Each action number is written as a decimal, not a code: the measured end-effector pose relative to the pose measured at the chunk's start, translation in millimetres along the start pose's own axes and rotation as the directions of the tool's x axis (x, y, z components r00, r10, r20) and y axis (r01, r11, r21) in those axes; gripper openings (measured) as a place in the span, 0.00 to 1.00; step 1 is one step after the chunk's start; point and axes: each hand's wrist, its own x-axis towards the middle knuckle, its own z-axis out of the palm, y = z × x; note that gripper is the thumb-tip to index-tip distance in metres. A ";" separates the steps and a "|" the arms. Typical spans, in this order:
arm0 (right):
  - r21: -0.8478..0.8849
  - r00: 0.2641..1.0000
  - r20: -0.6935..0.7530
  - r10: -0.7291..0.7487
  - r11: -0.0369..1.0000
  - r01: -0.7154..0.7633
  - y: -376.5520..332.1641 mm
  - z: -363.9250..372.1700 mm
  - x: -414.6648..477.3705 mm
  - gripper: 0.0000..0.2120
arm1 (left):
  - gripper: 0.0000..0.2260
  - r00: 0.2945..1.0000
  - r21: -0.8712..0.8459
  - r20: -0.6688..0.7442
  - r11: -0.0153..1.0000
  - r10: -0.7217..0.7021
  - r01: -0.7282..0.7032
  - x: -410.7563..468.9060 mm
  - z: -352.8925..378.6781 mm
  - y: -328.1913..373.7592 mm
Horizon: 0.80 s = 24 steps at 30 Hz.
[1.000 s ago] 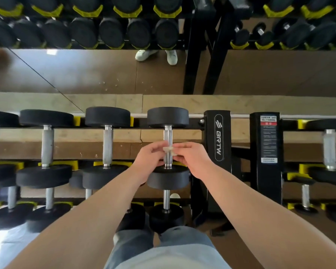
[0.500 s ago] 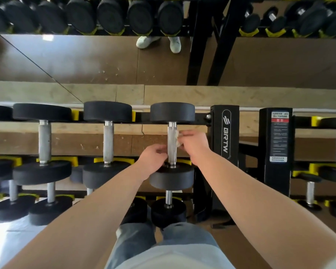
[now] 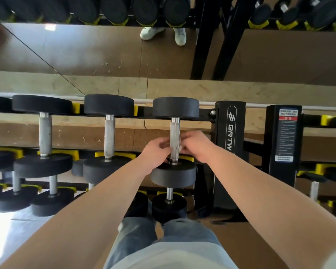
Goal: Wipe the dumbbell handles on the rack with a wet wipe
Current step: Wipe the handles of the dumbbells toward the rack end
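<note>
On top tier of rack (image 3: 205, 114), rightmost dumbbell (image 3: 175, 107): lower half of steel handle (image 3: 174, 131) between both hands. Right hand (image 3: 197, 147) fingers curled, pinching pale wet wipe (image 3: 180, 146) against handle's right side; wipe mostly hidden, blurred. Left hand (image 3: 155, 153) fingers curled round handle's left side. Two more dumbbells (image 3: 109, 107) to left; black BRTW post (image 3: 230, 133) just right.

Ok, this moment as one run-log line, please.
step: wiping top-row dumbbell handle | left hand: holds handle low | right hand: pinches wet wipe against handle
</note>
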 end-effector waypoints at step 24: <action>-0.276 0.943 0.327 0.066 0.961 0.028 18.2 -9.5 17.7 0.15 | 0.19 0.993 -0.223 -0.017 0.969 -0.113 0.106 7.9 -0.7 -15.1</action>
